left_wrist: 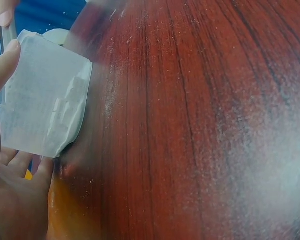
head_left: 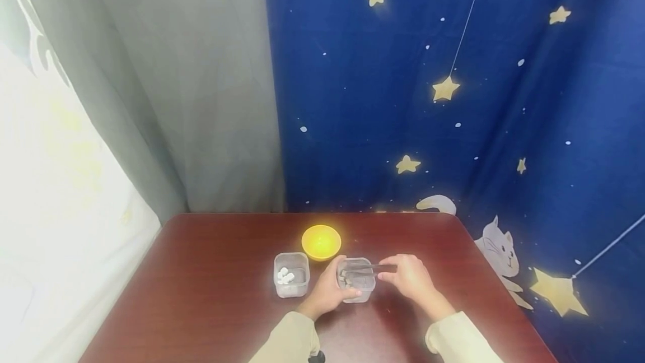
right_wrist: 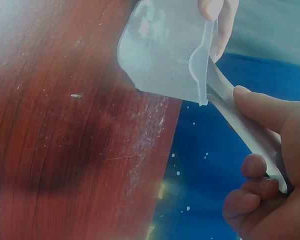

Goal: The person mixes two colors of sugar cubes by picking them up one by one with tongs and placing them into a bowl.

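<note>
My left hand (head_left: 328, 290) grips a clear plastic container (head_left: 364, 296) by its side, thumb on the near edge and fingers around the far side. Several small brownish pieces (head_left: 345, 279) lie inside it at the left. My right hand (head_left: 412, 280) pinches a pair of metal tweezers (right_wrist: 245, 127) between thumb and fingers, from the container's right. Their tips reach in over the rim and are hidden by the cloudy wall in the right wrist view. In the left wrist view the container (left_wrist: 45, 95) shows side-on, its wall close to the left thumb.
A second clear container (head_left: 291, 292) with several white pieces (head_left: 285, 276) stands left of my left hand. Behind the two containers sits a yellow bowl (head_left: 321, 241). The reddish-brown table (head_left: 216, 296) ends at blue star-patterned and grey curtains (head_left: 221, 99).
</note>
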`<state>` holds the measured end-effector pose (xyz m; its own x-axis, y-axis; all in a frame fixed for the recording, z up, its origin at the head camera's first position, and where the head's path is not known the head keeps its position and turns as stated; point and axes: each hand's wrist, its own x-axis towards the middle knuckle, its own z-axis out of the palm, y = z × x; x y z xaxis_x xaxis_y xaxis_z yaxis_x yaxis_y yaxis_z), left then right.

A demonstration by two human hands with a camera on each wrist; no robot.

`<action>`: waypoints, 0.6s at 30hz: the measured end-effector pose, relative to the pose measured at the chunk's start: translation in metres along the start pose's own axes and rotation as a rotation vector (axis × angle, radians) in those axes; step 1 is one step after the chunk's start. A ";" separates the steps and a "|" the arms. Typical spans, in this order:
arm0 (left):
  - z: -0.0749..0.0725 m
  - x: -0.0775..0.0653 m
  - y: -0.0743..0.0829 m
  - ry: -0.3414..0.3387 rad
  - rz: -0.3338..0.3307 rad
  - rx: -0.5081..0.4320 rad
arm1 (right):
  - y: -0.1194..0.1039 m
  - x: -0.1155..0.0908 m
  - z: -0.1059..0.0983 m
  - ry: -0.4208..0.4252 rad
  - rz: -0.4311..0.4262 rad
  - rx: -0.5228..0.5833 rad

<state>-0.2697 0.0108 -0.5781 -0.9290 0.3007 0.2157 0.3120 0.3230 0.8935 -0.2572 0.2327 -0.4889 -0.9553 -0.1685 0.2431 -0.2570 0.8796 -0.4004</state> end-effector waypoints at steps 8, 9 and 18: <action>0.001 -0.002 0.002 0.001 -0.002 -0.012 | -0.001 0.001 0.002 -0.022 0.020 0.012; 0.002 -0.002 0.002 0.000 -0.003 -0.009 | -0.002 0.000 0.003 -0.023 0.020 0.009; 0.000 -0.002 0.003 0.007 -0.002 -0.005 | -0.004 -0.001 0.006 -0.015 0.022 -0.009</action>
<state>-0.2672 0.0113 -0.5761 -0.9311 0.2936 0.2163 0.3088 0.3192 0.8960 -0.2565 0.2267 -0.4933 -0.9628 -0.1555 0.2210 -0.2346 0.8869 -0.3979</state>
